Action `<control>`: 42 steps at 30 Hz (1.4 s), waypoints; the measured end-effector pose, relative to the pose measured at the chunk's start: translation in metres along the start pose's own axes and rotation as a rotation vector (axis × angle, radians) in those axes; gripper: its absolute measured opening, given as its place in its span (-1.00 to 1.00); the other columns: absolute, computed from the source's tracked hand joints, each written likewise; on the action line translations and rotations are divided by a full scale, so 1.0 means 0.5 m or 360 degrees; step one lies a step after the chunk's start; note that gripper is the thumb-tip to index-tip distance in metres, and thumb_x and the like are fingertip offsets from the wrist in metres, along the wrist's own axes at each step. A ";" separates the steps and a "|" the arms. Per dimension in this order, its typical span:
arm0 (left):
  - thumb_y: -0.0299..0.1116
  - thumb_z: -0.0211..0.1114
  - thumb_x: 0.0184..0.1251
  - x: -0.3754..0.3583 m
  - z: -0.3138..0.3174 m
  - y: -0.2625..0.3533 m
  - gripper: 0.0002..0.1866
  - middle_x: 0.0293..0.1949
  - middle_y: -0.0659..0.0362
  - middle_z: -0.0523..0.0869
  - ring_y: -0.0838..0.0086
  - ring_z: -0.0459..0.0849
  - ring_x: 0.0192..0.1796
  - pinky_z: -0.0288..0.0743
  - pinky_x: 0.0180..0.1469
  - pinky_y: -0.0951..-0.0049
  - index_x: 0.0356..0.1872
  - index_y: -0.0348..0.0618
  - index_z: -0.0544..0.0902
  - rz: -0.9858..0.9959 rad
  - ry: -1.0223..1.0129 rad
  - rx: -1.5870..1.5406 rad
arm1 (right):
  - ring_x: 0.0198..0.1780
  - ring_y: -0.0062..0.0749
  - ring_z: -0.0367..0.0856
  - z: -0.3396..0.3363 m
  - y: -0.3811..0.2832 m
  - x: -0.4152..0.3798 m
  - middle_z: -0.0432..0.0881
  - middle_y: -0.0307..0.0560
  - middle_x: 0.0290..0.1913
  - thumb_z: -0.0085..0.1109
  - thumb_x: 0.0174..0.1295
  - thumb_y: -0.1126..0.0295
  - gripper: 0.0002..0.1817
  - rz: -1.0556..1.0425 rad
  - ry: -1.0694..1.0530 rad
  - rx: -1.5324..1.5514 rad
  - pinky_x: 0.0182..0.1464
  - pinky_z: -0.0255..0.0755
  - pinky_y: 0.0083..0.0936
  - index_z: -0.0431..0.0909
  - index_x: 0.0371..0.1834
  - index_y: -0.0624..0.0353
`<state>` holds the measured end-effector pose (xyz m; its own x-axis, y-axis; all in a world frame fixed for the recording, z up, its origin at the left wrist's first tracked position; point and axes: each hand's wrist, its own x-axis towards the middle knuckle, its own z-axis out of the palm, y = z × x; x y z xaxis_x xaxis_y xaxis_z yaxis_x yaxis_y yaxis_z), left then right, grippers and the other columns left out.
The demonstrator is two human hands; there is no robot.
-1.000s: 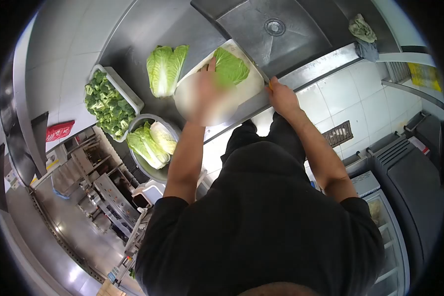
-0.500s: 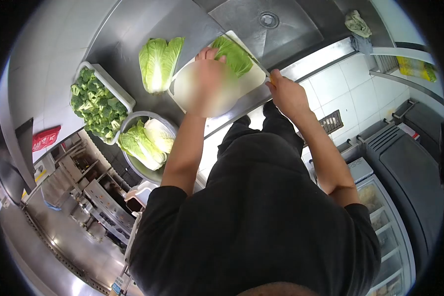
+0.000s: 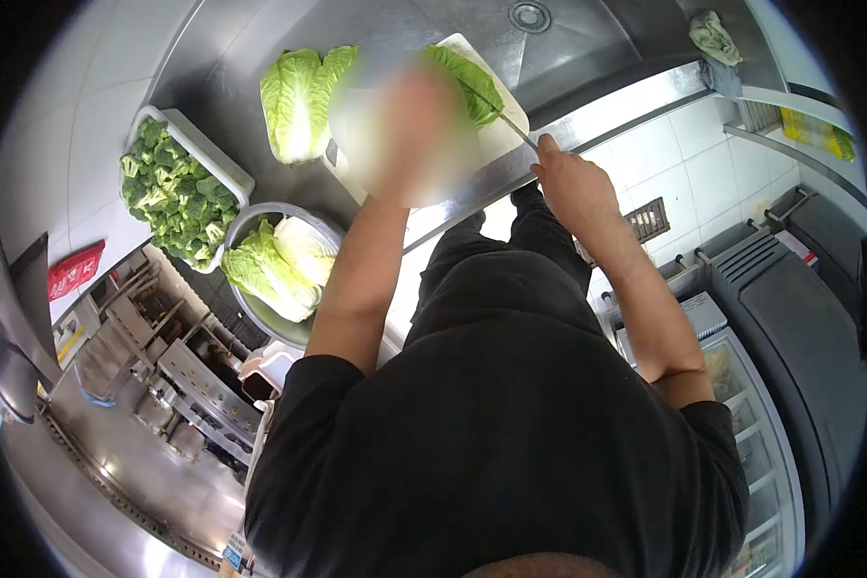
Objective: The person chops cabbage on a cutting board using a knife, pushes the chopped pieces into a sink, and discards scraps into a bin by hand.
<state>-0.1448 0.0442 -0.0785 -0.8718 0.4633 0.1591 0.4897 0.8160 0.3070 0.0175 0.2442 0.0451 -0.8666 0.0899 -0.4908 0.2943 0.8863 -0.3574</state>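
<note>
On the white cutting board (image 3: 499, 147) lies green leafy cabbage (image 3: 460, 75). My right hand (image 3: 576, 185) is closed round the handle of a knife (image 3: 516, 130), whose thin blade reaches over the leaves. My left hand (image 3: 418, 108) is over the board beside the cabbage. A blurred patch covers its fingers and whatever they touch. Left of the board, a cabbage piece (image 3: 297, 108) rests on the steel counter.
A white tray (image 3: 214, 154) of broccoli (image 3: 171, 189) stands at the left. Beside it, a metal bowl (image 3: 256, 211) holds more cabbage (image 3: 272, 270). Behind the board is a sink with a drain (image 3: 529, 16). A cloth (image 3: 714, 39) lies at the upper right.
The knife blade now shows over the leaves, and my right hand sits slightly farther right. My left fingertips, partly visible before, are now blurred. The counter items appear slightly higher in view.
</note>
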 end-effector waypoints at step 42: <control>-0.27 0.28 0.45 -0.054 -0.029 -0.045 -0.72 0.04 0.01 0.65 0.02 0.63 0.12 0.53 0.17 0.00 0.12 -0.02 0.67 0.0031 0.0182 -0.0178 | -0.21 0.27 0.80 0.036 -0.062 0.003 0.77 0.26 -0.32 0.13 0.55 0.23 -0.71 -0.0112 0.0100 0.0008 -0.16 0.64 0.13 0.39 0.07 0.22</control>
<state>-0.1324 0.0081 -0.0762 -0.8610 0.4310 0.2700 0.5077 0.7608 0.4044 0.0144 0.2086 0.0415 -0.9089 0.0559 -0.4133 0.2336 0.8892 -0.3935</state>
